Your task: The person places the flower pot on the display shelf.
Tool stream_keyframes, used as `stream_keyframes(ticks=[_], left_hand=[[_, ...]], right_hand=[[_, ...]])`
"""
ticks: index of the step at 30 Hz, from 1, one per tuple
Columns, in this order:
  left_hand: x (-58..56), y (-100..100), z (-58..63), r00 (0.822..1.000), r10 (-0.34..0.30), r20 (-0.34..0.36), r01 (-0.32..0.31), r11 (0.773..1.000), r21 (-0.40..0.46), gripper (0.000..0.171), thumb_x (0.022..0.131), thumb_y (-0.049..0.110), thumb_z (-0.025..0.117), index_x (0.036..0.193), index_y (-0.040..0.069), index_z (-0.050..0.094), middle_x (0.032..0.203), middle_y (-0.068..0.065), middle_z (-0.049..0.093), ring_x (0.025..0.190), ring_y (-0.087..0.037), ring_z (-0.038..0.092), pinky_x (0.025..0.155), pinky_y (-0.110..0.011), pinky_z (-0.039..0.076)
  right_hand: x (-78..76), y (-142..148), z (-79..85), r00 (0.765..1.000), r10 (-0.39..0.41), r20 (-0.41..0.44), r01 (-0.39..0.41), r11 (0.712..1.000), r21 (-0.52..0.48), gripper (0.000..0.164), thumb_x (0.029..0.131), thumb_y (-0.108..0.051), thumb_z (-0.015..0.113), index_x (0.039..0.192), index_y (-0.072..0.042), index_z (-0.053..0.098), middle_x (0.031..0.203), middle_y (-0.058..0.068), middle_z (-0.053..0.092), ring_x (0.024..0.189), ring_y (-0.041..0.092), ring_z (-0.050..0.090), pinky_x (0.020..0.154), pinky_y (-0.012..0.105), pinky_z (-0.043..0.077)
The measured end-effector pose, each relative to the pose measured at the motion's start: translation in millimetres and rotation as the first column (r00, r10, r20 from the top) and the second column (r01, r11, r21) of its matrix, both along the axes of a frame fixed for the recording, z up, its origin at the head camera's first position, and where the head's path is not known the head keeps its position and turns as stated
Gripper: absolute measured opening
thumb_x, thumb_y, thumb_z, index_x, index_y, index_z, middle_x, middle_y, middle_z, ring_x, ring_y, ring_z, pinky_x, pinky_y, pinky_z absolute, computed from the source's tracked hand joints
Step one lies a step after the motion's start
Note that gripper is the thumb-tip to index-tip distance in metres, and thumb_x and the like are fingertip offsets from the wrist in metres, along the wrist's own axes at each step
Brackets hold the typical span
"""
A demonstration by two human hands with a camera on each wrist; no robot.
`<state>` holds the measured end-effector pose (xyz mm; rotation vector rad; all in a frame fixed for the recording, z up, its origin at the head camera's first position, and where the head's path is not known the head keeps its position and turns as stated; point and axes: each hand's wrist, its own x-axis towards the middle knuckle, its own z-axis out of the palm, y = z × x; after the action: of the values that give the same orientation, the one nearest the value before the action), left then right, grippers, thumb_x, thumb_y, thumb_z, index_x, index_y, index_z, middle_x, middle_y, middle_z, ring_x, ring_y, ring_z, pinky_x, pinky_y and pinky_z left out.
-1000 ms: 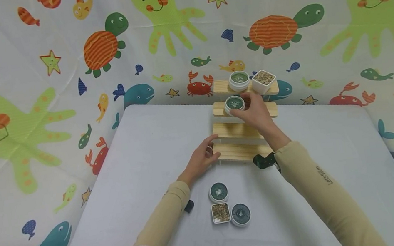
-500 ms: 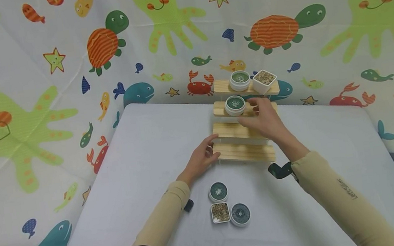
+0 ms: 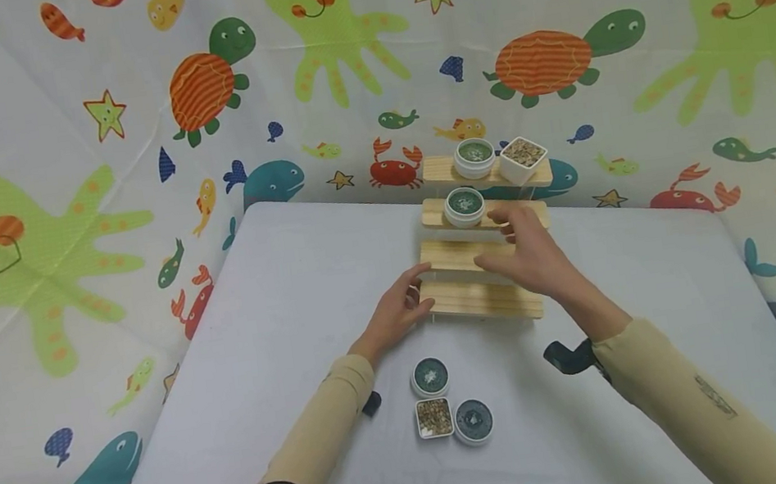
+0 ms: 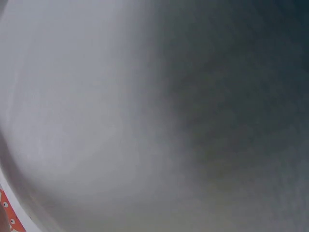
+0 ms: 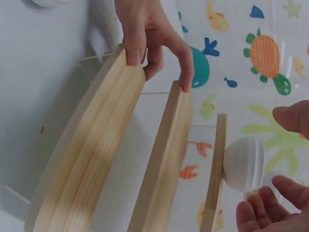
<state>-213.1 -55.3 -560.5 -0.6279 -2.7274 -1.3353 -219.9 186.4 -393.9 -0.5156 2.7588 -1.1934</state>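
A stepped wooden display stand (image 3: 481,299) stands on the table. My left hand (image 3: 396,313) holds its left side; in the right wrist view the thumb (image 5: 133,54) presses the lowest step and a finger touches the end of the step above. On the second step from the top sits a small round white pot (image 3: 464,208) with a dark green top. Right of it hovers my right hand (image 3: 529,249), thumb and fingers spread apart, holding nothing. The top step carries another round white pot (image 3: 475,159) and a square white pot (image 3: 523,160) filled with grainy bits.
In front of the stand, a round green-topped pot (image 3: 430,377), a square grainy pot (image 3: 433,418) and a round grey-blue pot (image 3: 474,422) sit close together on the white table (image 3: 241,362). A sea-animal patterned cloth (image 3: 347,57) hangs behind. The left wrist view is mostly blurred.
My right hand has let go of the round pot on the second step and moved right and slightly toward me. The pot stays there. My left hand has kept its place.
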Motion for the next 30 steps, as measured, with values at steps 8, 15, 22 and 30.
stream_keyframes(ticks=[8,15,22,30], left_hand=[[-0.5,0,-0.1,1.000,-0.001,-0.008,0.001,1.000,0.002,0.063,0.089,0.030,0.060,0.140,0.039,0.026,0.107,-0.001,0.053,0.085,-0.007,0.052,0.075,-0.023,0.047],[-0.1,1,1.5,1.000,0.012,-0.012,-0.012,1.000,-0.010,0.063,0.088,0.029,0.060,0.140,0.040,0.026,0.107,0.000,0.054,0.086,-0.008,0.052,0.075,-0.024,0.047],[0.3,1,0.0,1.000,0.015,-0.015,-0.015,1.000,-0.015,0.063,0.088,0.029,0.060,0.140,0.038,0.026,0.107,-0.001,0.054,0.085,-0.008,0.053,0.075,-0.024,0.047],[2.1,1,1.0,1.000,0.016,-0.013,-0.016,1.000,-0.012,0.062,0.088,0.029,0.061,0.140,0.037,0.028,0.107,-0.002,0.054,0.085,-0.009,0.053,0.075,-0.024,0.047]], right_hand=[[13.9,6,-0.5,0.998,0.061,0.032,-0.063,0.993,0.097,0.071,0.076,-0.028,0.071,0.133,-0.003,0.038,0.133,0.019,0.034,0.115,0.036,0.041,0.093,0.050,0.041],[31.7,9,-1.3,0.989,0.149,-0.001,-0.147,0.975,0.169,0.072,0.075,-0.031,0.074,0.131,-0.001,0.041,0.130,0.019,0.037,0.114,0.034,0.041,0.091,0.050,0.041],[42.2,10,-6.0,0.983,0.184,-0.018,-0.178,0.966,0.186,0.067,0.075,-0.028,0.072,0.128,0.001,0.043,0.126,0.018,0.041,0.113,0.032,0.042,0.092,0.050,0.041],[50.4,10,-14.4,0.981,0.194,0.002,-0.190,0.960,0.205,0.065,0.075,-0.027,0.071,0.127,0.000,0.044,0.128,0.020,0.041,0.113,0.032,0.043,0.091,0.051,0.041]])
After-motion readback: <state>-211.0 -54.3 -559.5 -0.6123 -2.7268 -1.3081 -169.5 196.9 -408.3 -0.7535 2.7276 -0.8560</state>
